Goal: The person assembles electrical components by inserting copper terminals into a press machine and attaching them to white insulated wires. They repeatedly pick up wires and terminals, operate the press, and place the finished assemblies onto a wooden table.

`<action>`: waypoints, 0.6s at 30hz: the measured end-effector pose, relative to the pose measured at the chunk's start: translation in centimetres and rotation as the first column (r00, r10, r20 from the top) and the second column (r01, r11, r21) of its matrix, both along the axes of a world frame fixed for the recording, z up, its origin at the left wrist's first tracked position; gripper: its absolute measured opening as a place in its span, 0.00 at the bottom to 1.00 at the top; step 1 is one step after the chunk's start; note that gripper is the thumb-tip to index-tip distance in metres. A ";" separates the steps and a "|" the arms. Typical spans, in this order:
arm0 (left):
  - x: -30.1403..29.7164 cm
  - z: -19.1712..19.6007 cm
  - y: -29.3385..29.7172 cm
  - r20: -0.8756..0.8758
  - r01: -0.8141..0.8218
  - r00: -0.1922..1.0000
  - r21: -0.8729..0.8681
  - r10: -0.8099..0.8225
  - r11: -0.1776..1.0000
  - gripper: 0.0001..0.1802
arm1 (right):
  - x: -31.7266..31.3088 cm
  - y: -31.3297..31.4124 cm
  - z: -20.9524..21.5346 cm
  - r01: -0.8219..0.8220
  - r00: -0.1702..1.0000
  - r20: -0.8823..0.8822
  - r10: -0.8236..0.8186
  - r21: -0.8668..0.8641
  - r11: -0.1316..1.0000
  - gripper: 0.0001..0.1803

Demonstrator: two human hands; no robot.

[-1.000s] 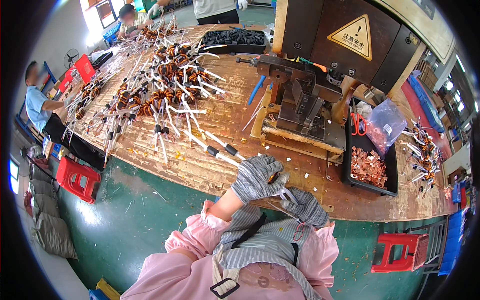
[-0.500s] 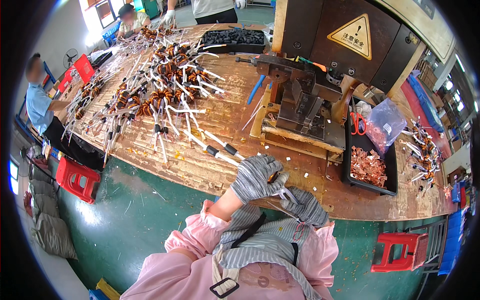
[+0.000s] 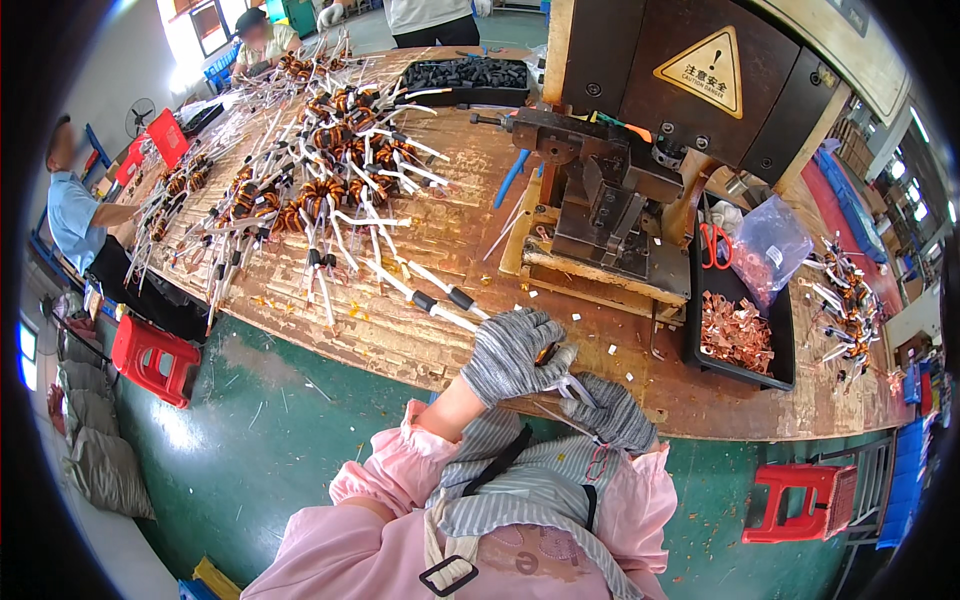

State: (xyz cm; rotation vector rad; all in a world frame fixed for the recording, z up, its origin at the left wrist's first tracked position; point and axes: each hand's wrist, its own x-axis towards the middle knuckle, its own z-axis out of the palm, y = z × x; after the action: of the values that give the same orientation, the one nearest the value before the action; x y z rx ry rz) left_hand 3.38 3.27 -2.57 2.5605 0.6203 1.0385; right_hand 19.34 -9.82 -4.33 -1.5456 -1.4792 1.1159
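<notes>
My left hand (image 3: pixel 513 354), in a grey knit glove, is closed around a copper-wound coil (image 3: pixel 546 353), mostly hidden by the fingers. White-sleeved leads (image 3: pixel 452 316) with black tube pieces run from it toward the far left over the table. Close by on the right, my right hand (image 3: pixel 614 414), gloved alike, has its fingers curled round a short white lead (image 3: pixel 577 386) at the table's near edge. A red loop (image 3: pixel 598 464) shows below that hand; I cannot make out whether it is held.
A dark metal press (image 3: pixel 610 210) stands ahead. Right of it, a black tray (image 3: pixel 784 374) holds copper scraps (image 3: pixel 737 334), red scissors (image 3: pixel 715 246) and a plastic bag (image 3: pixel 773 250). Many coils (image 3: pixel 330 190) lie left; a black bin (image 3: pixel 465 98) stands behind. Red stools (image 3: pixel 155 358) flank the table. Co-workers are beyond.
My hands and what they hold look unchanged. The co-worker at the left has shifted slightly left, and a white-gloved hand at the far side has moved.
</notes>
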 end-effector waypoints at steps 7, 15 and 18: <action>0.1 -0.2 0.1 0.008 0.000 1.000 0.010 0.000 1.000 0.12 | 0.2 0.1 -0.6 -0.014 0.997 0.082 0.012 0.024 1.000 0.21; 0.0 0.0 0.0 -0.002 0.004 1.000 0.015 -0.004 1.000 0.12 | 0.0 0.0 -0.3 -0.001 1.000 0.027 0.001 0.021 1.000 0.22; 0.0 0.1 0.0 0.001 0.004 1.000 0.024 -0.004 1.000 0.12 | 0.2 0.0 -0.4 -0.007 1.000 0.018 0.007 0.026 1.000 0.22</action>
State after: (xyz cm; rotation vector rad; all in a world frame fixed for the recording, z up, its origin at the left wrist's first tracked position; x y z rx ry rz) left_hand 3.34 3.31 -2.52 2.5805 0.6059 1.0513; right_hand 19.49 -9.80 -4.74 -1.5366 -1.5065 1.0853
